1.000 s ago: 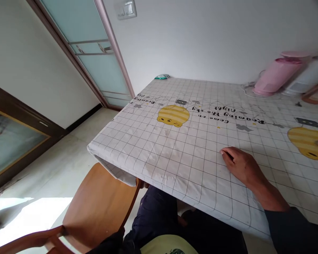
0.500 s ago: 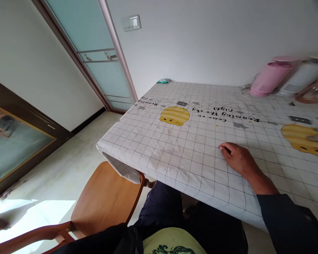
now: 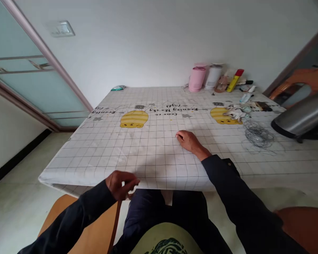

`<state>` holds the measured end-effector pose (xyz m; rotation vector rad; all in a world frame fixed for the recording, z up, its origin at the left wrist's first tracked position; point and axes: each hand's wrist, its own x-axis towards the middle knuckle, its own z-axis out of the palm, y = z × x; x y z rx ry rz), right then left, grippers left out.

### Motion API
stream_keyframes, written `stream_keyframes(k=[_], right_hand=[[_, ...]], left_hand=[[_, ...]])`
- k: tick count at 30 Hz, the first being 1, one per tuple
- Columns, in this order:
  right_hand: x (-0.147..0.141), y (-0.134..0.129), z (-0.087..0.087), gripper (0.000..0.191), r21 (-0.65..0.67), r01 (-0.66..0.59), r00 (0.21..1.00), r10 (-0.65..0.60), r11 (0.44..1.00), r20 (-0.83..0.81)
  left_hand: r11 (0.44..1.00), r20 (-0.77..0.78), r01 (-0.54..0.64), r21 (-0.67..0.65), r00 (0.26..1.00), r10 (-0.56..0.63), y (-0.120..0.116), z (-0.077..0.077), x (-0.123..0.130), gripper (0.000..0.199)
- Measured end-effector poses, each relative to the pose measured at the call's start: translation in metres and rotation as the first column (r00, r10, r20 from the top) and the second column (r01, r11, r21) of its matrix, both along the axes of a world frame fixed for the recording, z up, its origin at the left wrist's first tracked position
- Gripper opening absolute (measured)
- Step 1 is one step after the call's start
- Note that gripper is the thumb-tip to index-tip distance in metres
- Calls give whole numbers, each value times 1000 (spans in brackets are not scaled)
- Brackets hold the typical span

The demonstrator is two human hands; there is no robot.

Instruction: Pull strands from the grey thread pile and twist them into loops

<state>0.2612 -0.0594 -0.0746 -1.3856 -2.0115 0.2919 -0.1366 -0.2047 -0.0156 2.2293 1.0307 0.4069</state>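
My left hand (image 3: 122,184) hovers at the front edge of the table (image 3: 95,160), its thumb and fingertips drawn together; anything pinched there is too small to make out. On the checked tablecloth rests my right hand (image 3: 189,141), fingers curled in, and I cannot see what is inside them. To the right of that hand lies a loose tangle of thin wire (image 3: 259,135). Behind the wire is a crumpled pair of whitish cloth gloves or rags (image 3: 237,113).
A metal kettle (image 3: 304,114) stands at the right. Along the wall are a pink cylinder (image 3: 197,79), a white cylinder (image 3: 213,77), a yellow can with a red cap (image 3: 235,80) and a green packet (image 3: 118,88). Wooden chairs (image 3: 95,229) flank my legs.
My view has swung to the right, bringing the kettle and wire into sight. My left hand has come up to the table edge. My right hand stays curled on the tablecloth.
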Motion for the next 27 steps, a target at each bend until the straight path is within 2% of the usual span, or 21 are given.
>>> stream_keyframes(k=[3,6,8,11,14,17,21,23,24,26,27], right_hand=[[0,-1,0,23,2,10,1000,-10,1000,4],[2,-2,2,24,3,41,999,-41,999,11],[4,-4,4,25,2,77,997,-77,997,15],[8,-13,6,26,-1,131,991,-131,991,18],[11,-20,4,25,-3,176,983,-175,984,56],[12,-18,4,27,-23,185,977,-182,982,108],[4,-16,23,28,-8,179,978,-177,984,106],[-1,-38,40,29,27,167,984,-169,986,64],[-2,-58,49,28,18,152,987,-153,988,39],[1,-114,61,31,-189,17,1000,-19,982,-10],[7,-147,64,37,-316,-77,997,64,946,-51]], left_hand=[[997,36,38,68,999,-41,50,13,26,44],[986,57,147,74,987,-151,97,19,60,45],[978,76,199,64,976,-204,122,15,85,42],[957,56,258,134,962,-267,149,0,116,44],[954,60,243,177,965,-257,162,-20,131,42],[954,93,217,205,966,-240,160,-36,129,38],[935,117,292,200,940,-319,158,-44,119,32],[933,125,301,198,936,-329,163,-47,119,32],[931,134,305,200,933,-334,165,-47,120,31],[925,176,313,216,919,-352,167,-42,121,31],[920,212,314,233,907,-363,164,-36,119,31]])
